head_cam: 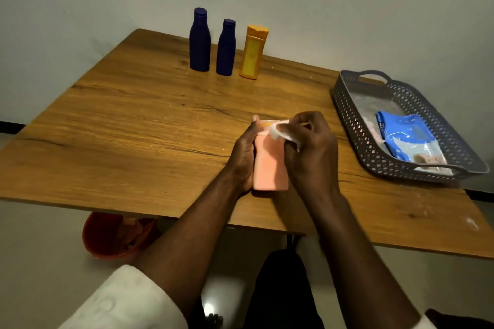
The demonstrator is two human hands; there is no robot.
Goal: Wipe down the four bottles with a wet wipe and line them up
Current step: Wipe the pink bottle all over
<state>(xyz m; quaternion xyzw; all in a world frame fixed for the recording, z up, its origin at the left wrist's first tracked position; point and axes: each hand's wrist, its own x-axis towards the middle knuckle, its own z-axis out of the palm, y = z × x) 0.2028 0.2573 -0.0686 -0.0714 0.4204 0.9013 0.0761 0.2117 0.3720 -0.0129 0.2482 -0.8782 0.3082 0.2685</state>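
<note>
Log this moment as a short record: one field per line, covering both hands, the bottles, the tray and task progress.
left hand: left hand grips the pink bottle by its side
right hand: right hand pinches the wet wipe against the pink bottle's top
row at back: tall blue bottle, short blue bottle, yellow bottle, upright, side by side
tray: grey basket tray at right, holding a blue wipes pack
under table: orange bin
progress: three bottles lined up; the pink one is not yet in the row
</note>
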